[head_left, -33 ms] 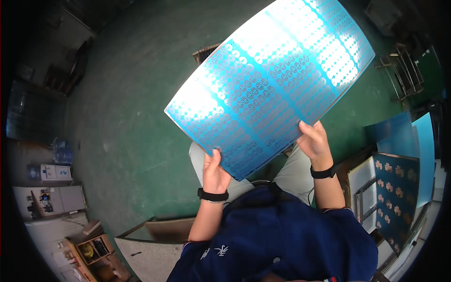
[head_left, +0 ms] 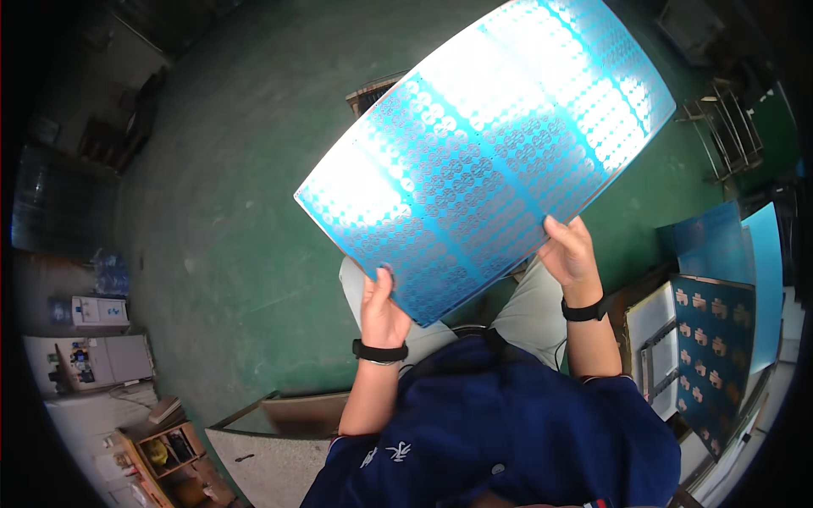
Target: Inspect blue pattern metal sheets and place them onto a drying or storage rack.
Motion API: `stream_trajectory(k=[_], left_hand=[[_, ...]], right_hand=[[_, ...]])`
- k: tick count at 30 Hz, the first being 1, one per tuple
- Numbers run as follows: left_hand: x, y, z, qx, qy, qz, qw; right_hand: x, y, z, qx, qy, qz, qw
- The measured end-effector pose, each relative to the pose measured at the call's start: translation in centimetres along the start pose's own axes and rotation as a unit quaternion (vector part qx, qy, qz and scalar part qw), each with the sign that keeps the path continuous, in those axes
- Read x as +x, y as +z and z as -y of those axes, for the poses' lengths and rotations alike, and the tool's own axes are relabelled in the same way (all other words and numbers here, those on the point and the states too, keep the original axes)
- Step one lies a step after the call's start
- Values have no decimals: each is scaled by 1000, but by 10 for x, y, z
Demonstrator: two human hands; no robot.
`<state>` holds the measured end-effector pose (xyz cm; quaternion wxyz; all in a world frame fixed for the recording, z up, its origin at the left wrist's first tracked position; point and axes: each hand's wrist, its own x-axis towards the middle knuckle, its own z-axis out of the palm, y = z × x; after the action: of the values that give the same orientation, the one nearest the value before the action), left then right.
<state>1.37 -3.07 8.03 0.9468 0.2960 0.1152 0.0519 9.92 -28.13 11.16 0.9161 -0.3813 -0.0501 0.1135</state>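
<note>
A large, blue circuit board panel [head_left: 461, 173] with rows of small round silvery patterns is held up at a slant in front of me. Bright glare washes out its upper left and upper right areas. My left hand [head_left: 385, 311] grips the lower left edge, thumb on the face and fingers hidden behind. At the lower right edge my right hand [head_left: 569, 252] pinches the panel the same way, its thumb on top. A black band circles each wrist.
To my right lean a dark panel with copper-coloured shapes [head_left: 701, 347] and blue sheets [head_left: 765, 288]. A metal rack [head_left: 721, 131] stands at the far right. At lower left are a grey-topped table [head_left: 254, 461] and a wooden shelf unit [head_left: 174, 449]. The floor [head_left: 224, 229] is green.
The panel's lower left corner and my left hand have shifted slightly left. The glare has spread over more of the panel's face. Both hands keep their grip.
</note>
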Motion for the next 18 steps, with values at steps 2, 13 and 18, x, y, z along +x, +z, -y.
stream_trajectory(k=[2,13,18], left_hand=[[4,-5,-11,12,-1,-17,1000],[8,-24,-57,99,127,-59,985],[8,-32,-70,165,188,-83,965]], right_hand=[[-2,-10,13,10,-21,-29,999],[-25,-87,59,51,-130,39,989],[-30,-63,56,-9,-94,-45,995]])
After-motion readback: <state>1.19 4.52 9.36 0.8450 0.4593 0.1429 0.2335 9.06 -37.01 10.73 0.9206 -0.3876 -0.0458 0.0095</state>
